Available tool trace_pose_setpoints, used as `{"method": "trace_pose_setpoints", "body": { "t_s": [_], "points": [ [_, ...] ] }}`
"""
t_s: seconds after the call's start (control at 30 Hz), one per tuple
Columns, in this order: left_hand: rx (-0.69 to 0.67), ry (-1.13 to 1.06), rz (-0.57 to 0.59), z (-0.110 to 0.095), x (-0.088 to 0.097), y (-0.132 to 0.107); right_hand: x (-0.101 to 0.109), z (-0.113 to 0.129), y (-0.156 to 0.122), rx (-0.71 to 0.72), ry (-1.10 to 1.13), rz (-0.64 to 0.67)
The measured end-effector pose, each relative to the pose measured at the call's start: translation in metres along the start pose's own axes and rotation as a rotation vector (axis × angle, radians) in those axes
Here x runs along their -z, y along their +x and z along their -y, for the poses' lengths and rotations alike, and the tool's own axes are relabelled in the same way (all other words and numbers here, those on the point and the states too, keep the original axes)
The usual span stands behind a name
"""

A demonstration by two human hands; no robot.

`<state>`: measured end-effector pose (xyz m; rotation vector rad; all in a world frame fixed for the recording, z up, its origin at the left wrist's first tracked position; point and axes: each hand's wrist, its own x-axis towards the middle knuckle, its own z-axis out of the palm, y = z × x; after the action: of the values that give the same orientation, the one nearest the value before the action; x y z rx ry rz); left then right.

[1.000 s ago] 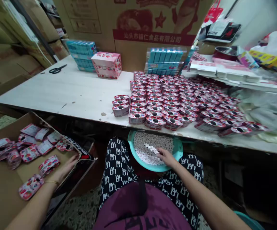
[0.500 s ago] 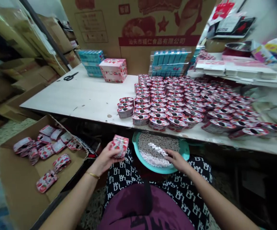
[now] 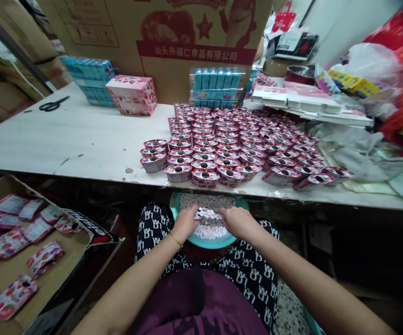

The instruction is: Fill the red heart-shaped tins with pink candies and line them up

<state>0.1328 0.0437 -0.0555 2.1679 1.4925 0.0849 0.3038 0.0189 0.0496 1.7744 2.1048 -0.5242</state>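
Over a turquoise basin [image 3: 218,243] of small white pellet-like candies [image 3: 210,231], my two hands are close together. My left hand [image 3: 186,223] is closed around a small pink printed carton, mostly hidden by the fingers; only a sliver of its edge shows. From the other side, my right hand [image 3: 238,222] pinches the end of a narrow strip [image 3: 210,214] loaded with white candies. The strip's left end meets the carton's edge; whether it is inside cannot be made out.
Rows of pink oval-topped cartons [image 3: 204,177] stand on the white table [image 3: 93,149]. At left, an open cardboard box [image 3: 58,288] holds several cartons. Black scissors [image 3: 53,104], a pink box [image 3: 131,95] and blue packs [image 3: 217,86] are farther back.
My left hand has brought the carton rightward to the basin, against the candy-loaded strip. My right hand has shifted left slightly. The whole view has turned to the right.
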Motion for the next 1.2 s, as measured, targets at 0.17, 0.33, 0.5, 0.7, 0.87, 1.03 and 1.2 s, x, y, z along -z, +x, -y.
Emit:
{"method": "trace_pose_setpoints", "body": {
  "t_s": [0.17,0.33,0.5,0.7,0.87,1.03,1.2],
  "points": [
    [0.012,0.017,0.012,0.0,-0.006,0.003,0.015,0.02,0.002,0.064,-0.133,0.002],
    [-0.003,-0.125,-0.072,0.016,-0.003,0.004,0.009,-0.006,0.004,0.034,-0.103,-0.015],
    [0.01,-0.398,-0.11,0.03,-0.01,0.012,-0.021,-0.039,0.007,0.016,0.106,-0.043],
    [0.064,-0.698,-0.096,0.035,-0.026,0.027,-0.039,-0.048,0.008,0.012,0.137,-0.096],
    [0.109,-0.82,-0.145,0.032,-0.021,0.027,-0.064,-0.051,0.029,-0.084,0.04,0.008],
    [0.131,-0.81,-0.237,0.04,-0.004,0.016,-0.112,-0.015,0.074,-0.054,0.19,0.098],
    [0.242,-0.783,-0.315,0.066,0.02,-0.004,-0.138,0.01,0.1,0.021,0.417,0.076]
  ]
}}
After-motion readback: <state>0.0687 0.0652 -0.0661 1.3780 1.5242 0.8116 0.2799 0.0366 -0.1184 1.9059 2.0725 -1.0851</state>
